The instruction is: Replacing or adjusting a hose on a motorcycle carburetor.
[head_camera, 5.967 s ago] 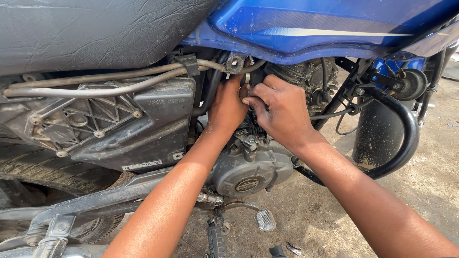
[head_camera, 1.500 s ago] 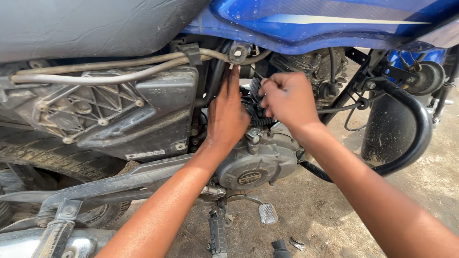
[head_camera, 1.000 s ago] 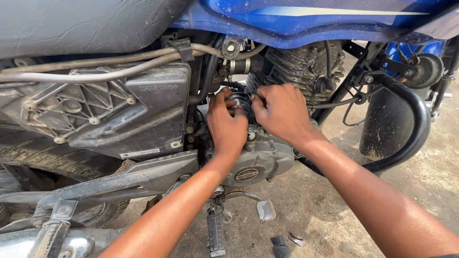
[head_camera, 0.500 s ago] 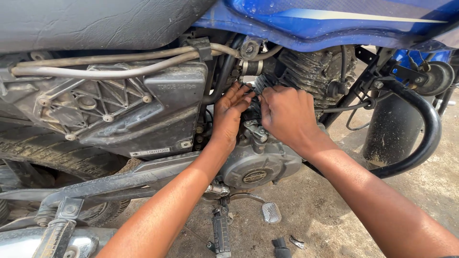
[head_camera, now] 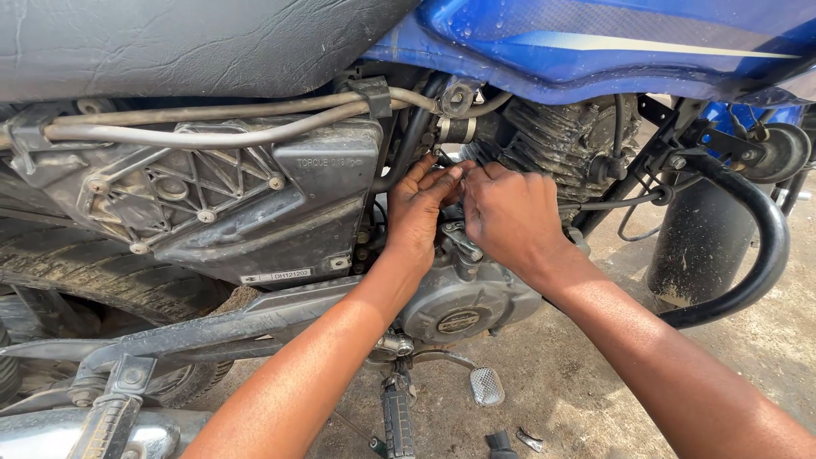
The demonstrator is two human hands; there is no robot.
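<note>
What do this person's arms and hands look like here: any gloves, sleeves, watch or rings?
Both hands are bare: no gloves on the left hand or the right hand. Both forearms are uncovered as far as the picture shows, with no sleeve edge in view. No watch, bracelet or ring shows on either wrist or on the visible fingers.

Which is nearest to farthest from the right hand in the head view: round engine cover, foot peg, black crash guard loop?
From the right hand:
1. Round engine cover, just below the hand.
2. Foot peg, lower, near the ground.
3. Black crash guard loop, far out at the picture's right.
</note>
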